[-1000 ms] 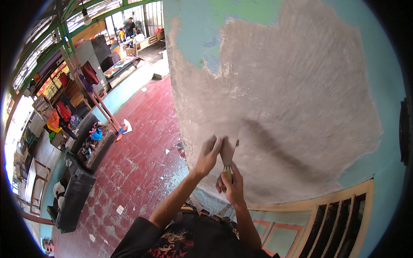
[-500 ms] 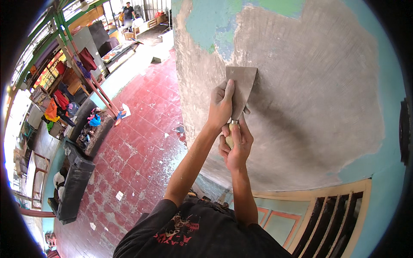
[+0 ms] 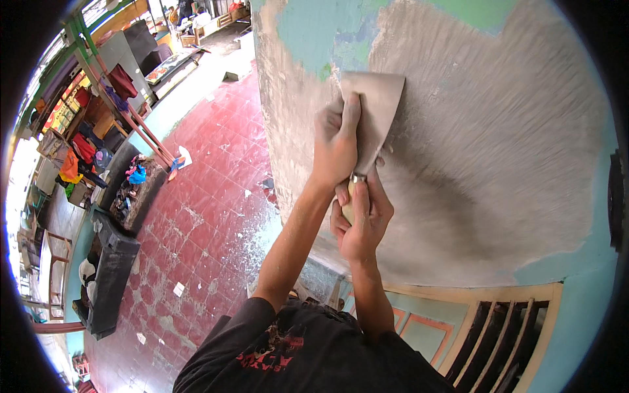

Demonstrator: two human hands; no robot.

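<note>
My right hand (image 3: 363, 219) is wrapped round the pale handle of a wide scraper (image 3: 380, 108), below its metal collar. Higher up, my left hand (image 3: 336, 144) grips the left side of the blade, thumb laid along its face and fingers curled at the edge. The blade's broad end points up over a wall (image 3: 485, 124) of bare grey-brown plaster, just under a patch of teal paint (image 3: 304, 39). Whether the edge touches the plaster cannot be told. Several fingertips of the right hand show beyond the blade's right edge.
A slatted wooden vent (image 3: 501, 340) lies below the wall. To the left, pale flakes are scattered over a red tiled floor (image 3: 203, 196). Beyond it stand a black sofa (image 3: 118, 275), a piled-up seat (image 3: 141, 193) and slanting poles (image 3: 131, 114). People are partly visible at the far back.
Both hands and the scraper have moved up the wall, bringing the blade's end closer to the teal paint. The whole view has shifted slightly.
</note>
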